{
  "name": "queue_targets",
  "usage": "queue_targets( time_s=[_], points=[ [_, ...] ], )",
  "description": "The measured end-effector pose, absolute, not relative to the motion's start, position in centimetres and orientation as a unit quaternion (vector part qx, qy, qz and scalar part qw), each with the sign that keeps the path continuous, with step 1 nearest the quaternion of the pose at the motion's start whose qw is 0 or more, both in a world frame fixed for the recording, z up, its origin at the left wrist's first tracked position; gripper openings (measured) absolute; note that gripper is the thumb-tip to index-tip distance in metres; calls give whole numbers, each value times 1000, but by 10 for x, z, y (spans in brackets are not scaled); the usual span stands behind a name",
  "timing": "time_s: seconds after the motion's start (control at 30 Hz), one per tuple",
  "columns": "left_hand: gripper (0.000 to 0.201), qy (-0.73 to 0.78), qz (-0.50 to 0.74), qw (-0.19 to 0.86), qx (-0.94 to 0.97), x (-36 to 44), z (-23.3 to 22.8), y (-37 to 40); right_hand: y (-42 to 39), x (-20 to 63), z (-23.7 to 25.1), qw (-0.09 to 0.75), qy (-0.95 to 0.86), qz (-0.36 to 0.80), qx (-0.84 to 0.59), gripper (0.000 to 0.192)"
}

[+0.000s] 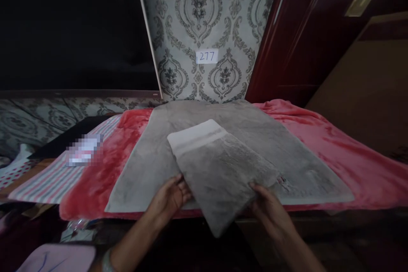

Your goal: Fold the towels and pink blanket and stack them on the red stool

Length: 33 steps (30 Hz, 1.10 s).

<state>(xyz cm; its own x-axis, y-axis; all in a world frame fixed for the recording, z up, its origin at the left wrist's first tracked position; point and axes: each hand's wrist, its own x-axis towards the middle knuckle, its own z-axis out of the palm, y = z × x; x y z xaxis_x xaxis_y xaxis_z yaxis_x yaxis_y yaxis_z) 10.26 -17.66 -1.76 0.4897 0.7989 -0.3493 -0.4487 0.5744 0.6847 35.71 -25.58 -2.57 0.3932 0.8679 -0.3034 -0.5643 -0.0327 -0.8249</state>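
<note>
Centre of the frame: a folded grey towel, a plush rectangle with a pale woven band at its far end, is held tilted over a larger grey towel spread flat beneath it. The left hand grips the folded piece's left edge, fingers curled onto the pile; the right hand pinches its lower right edge, thumb on top. The near corner of the folded piece overhangs the table's front edge. The step in hand appears to be placing or squaring the folded piece; the next move would probably call for keeping both edges level so that the fold holds. Under both lies a fuzzy red blanket. At left, a striped cloth. Upper centre, patterned wallpaper bears a label reading 277.
</note>
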Motion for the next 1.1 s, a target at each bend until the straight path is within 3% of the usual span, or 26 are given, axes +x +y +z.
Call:
queue_targets(
  time_s=[0.17, 0.37, 0.5, 0.63, 0.73, 0.83, 1.1],
  points=[
    [31, 337, 414, 816, 223, 88, -13, -121, -294, 409, -2, 672, -115, 506, -529, 50],
    [39, 354, 309, 826, 311, 91, -6, -69, -326, 455, -7, 640, -19, 502, -581, 45],
    [33, 418, 195, 789, 405, 117, 3, -33, -326, 454, -13, 631, -50, 503, -588, 63],
    [59, 399, 125, 715, 560, 150, 17, -20, -323, 448, -7, 634, -112, 480, -596, 77],
    [83, 320, 145, 681, 643, 160, 27, -24, -321, 450, 7, 643, -150, 469, -587, 81],
    [93, 324, 184, 657, 656, 148, 44, -33, -309, 456, 29, 644, -179, 473, -573, 79],
    [88, 469, 388, 486, 627, 66, 121, -55, -177, 463, 73, 610, -329, 508, -511, 49]
  ],
)
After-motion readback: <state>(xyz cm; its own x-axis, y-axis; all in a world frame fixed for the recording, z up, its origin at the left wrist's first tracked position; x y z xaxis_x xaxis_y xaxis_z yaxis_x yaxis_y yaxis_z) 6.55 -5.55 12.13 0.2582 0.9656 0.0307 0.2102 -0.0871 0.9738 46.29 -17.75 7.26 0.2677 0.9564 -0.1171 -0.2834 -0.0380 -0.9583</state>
